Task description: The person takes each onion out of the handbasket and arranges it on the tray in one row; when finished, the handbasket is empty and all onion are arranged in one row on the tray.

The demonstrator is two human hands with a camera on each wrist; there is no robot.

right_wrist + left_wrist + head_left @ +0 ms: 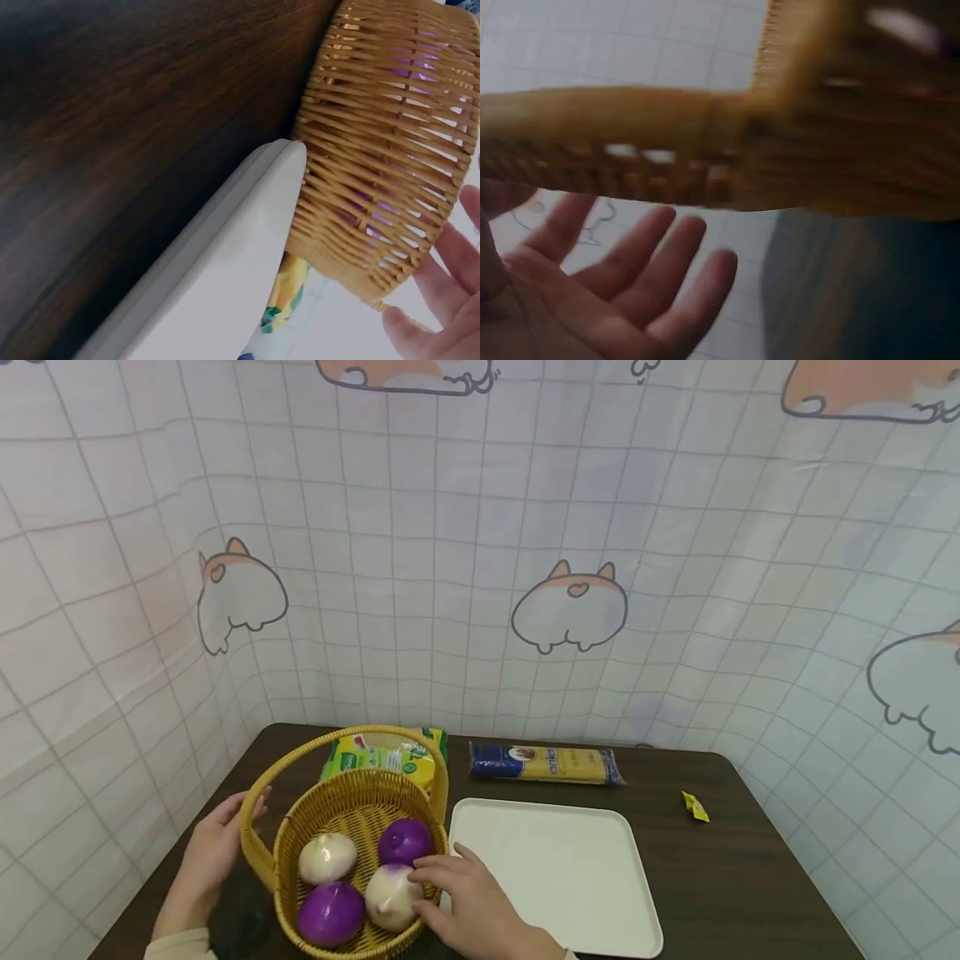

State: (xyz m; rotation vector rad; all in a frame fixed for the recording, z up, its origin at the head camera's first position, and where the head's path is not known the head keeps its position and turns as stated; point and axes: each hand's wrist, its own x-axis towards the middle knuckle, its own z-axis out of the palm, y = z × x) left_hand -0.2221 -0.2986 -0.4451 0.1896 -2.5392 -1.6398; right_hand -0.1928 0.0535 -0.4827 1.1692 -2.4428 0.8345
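Note:
A wicker basket (360, 814) with an arched handle stands at the front left of the table, holding two glossy purple onion-like vegetables (332, 913) and two white ones. My left hand (217, 843) is beside the handle's left side; its fingers (641, 262) spread loosely by the wicker in the left wrist view. Over the basket's right rim reaches my right hand (472, 897), fingertips at the front white vegetable (393, 897), which has a purple patch. In the right wrist view, its thumb and fingers (442, 281) are apart near the rim.
A white tray (558, 877) lies right of the basket, its edge close to the wicker. Behind are a green and yellow packet (427, 760) and a blue and yellow pasta packet (547, 763). A small yellow wrapper (695, 807) lies at right. Patterned cloth walls surround the table.

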